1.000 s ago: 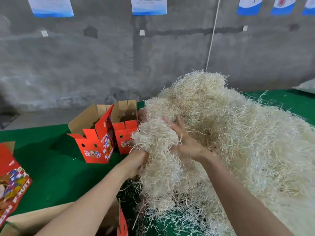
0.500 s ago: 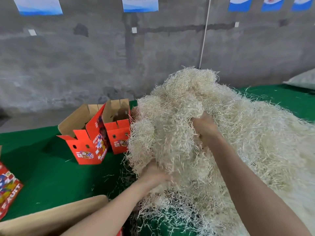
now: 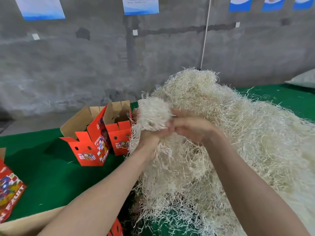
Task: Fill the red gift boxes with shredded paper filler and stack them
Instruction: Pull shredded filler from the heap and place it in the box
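A big heap of pale shredded paper filler (image 3: 238, 133) covers the right half of the green table (image 3: 51, 176). My left hand (image 3: 150, 137) grips a clump of filler (image 3: 153, 113) lifted at the heap's left edge. My right hand (image 3: 192, 128) meets it from the right, fingers curled into the same clump. Two open red gift boxes stand left of the heap: a nearer one (image 3: 88, 145) and one behind it (image 3: 119, 132), touching the filler. Both look unfilled from here.
Another red printed box (image 3: 8, 189) lies at the left edge. An open cardboard flap (image 3: 25, 223) and a red box edge (image 3: 115, 229) sit under my left forearm. A grey concrete wall rises behind the table. A white sack (image 3: 303, 79) lies far right.
Both hands came together at the heap's left edge. The left hand rose from low in the filler, the right hand pulled out of the heap, and a clump is now raised between them.
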